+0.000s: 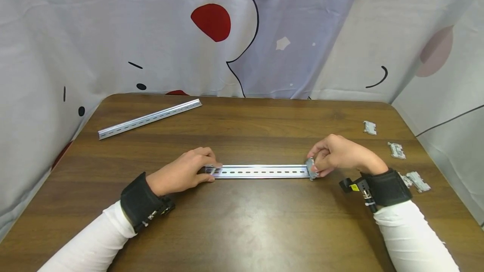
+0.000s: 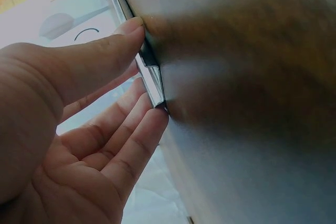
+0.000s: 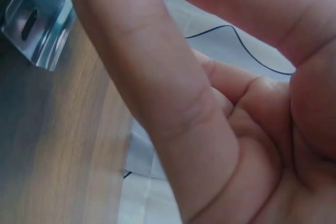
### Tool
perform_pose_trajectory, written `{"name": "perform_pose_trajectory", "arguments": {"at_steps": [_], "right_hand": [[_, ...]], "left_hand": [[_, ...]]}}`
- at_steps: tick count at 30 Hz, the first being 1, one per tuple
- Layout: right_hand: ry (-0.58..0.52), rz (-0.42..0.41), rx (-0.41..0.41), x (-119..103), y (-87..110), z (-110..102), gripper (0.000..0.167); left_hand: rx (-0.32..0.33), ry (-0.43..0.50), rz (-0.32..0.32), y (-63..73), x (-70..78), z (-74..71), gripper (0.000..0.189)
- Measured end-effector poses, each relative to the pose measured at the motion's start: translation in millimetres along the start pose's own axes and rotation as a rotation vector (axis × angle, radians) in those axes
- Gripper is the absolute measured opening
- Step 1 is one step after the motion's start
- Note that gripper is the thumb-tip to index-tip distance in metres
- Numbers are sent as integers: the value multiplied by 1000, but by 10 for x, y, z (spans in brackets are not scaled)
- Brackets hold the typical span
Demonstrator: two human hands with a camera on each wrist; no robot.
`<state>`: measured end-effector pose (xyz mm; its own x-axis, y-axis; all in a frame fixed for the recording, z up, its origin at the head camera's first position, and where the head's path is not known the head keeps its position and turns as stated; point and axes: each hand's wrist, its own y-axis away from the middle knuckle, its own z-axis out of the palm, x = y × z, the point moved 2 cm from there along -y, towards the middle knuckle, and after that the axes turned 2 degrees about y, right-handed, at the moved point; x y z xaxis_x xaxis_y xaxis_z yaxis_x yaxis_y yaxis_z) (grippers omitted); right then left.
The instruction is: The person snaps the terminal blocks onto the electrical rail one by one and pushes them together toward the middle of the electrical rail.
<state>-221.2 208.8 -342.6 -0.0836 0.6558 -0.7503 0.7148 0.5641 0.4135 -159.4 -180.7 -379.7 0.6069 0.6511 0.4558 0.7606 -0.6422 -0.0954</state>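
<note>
A slotted metal DIN rail lies across the table in front of me. My left hand grips its left end, thumb on the near edge and fingers on the far edge. In the left wrist view, the rail's end shows between thumb and fingertips. At the rail's right end, my right hand pinches a grey terminal block, which stands upright across the rail. The right wrist view shows the slotted rail end beside the fingers; the block is hidden there.
A second slotted DIN rail lies slanted at the back left of the wooden table. Along the right side lie several loose grey blocks, including one at the back and another nearer. A printed curtain hangs behind the table.
</note>
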Motion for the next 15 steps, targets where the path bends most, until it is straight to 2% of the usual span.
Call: {"name": "perform_pose_trajectory", "arguments": {"at_steps": [15], "right_hand": [[12, -5, 17, -46, -53, 81, 38]], "left_hand": [[4, -9, -10, 3, 7, 4, 34]]}}
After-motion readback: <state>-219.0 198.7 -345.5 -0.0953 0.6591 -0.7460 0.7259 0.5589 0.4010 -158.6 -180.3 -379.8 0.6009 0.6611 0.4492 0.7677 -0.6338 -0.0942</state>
